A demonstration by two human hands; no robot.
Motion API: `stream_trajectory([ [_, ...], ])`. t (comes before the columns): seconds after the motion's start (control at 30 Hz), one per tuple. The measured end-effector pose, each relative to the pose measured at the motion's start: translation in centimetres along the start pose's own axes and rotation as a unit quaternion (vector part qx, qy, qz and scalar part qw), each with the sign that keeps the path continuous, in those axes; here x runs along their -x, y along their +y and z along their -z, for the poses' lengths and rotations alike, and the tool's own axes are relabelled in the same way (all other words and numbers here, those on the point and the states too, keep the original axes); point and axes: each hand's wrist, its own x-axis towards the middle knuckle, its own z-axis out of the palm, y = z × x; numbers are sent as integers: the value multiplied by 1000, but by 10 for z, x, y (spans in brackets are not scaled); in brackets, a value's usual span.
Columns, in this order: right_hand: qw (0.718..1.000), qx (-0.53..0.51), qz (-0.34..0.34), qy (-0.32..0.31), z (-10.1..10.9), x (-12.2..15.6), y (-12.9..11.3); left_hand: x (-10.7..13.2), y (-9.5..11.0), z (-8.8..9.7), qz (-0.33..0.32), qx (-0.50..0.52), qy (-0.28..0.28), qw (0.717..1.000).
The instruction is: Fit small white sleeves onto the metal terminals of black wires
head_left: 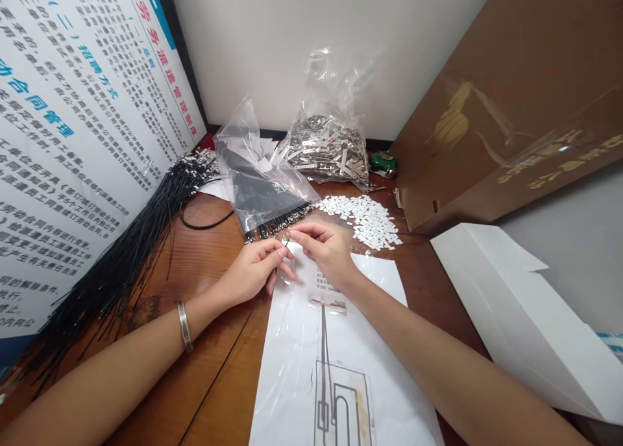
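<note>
Near the top of a printed sheet (292, 368), my left hand (257, 267) and my right hand (328, 251) meet, fingertips almost touching. Between them shows a short bit of thin black cord (287, 243), pinched by both hands; its ends are hidden by the fingers. Just beyond lies a clear plastic bag (243, 147) of black cords (272, 228) with small metal ends pointing out towards me. A pile of small white flat pieces (372, 222) lies just beyond my right hand.
A clear bag of flat metal clips (331, 150) stands at the wall, beside a green tape measure (383, 163). Many black cords (121, 251) with white ends lie along a printed board (87, 108) at left. A brown box (511, 95) and white folded card (525, 322) stand right.
</note>
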Motion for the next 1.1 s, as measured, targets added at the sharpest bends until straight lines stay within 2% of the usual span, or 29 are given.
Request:
stream_trajectory([
  [0.2,999,-7,6,-45,-2,0,-2,0,-1,-1,-2,-12,4,1000],
  [0.53,999,29,-29,-36,1,-1,-2,2,-3,1,-17,-14,-20,1000],
  [0.83,996,62,28,-64,-3,3,-2,-2,3,0,-15,6,28,999],
  [0.93,995,60,36,-64,-3,2,-1,-2,3,1,-14,15,16,1000],
  [1.1,998,32,10,-57,-2,0,-1,-2,3,3,-12,31,-1,999],
])
